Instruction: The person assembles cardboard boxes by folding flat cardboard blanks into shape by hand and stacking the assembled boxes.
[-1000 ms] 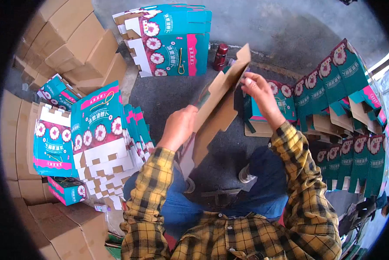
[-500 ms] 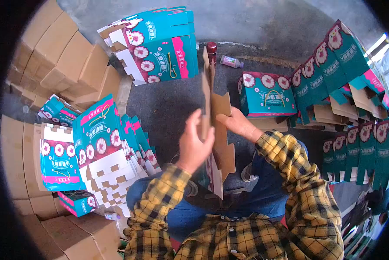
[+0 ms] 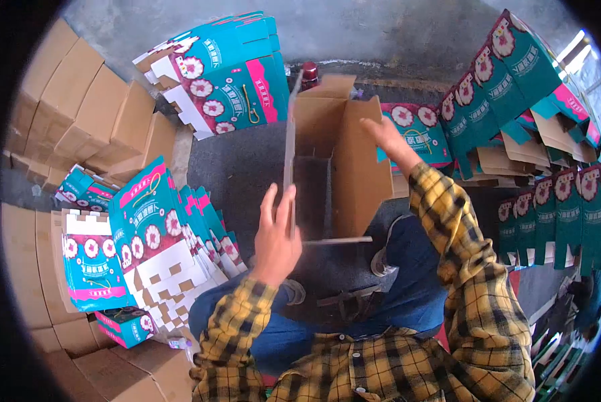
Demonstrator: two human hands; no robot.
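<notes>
Right now an opened-out cardboard box (image 3: 364,167) stands in front of the person, above the dark floor (image 3: 227,157) and just beyond the shoes (image 3: 381,263). Its bare brown inside shows, and the floor is visible down through it. One flap sticks out at the far end, and a thin edge lies across the near end.

The right hand (image 3: 389,137) holds the upper part of the box's right wall, pinching it at the edge. The left hand (image 3: 275,238) is by the left wall, fingers stretched upward along it; whether it grips that wall or only presses it, I cannot tell.

Behind the box, the top of a red bottle (image 3: 309,75) pokes up. To its left, a stack of teal printed cardboard (image 3: 227,87) leans back, and nearer the left knee is another printed stack (image 3: 146,228) with white notched tabs. Brown cartons (image 3: 89,107) are piled along the left side. Close to the right hand, partly hidden, sits a printed box with a cord handle (image 3: 417,134), and beyond it a slanting row of printed boxes (image 3: 491,87) rises above a lower row (image 3: 556,214).
</notes>
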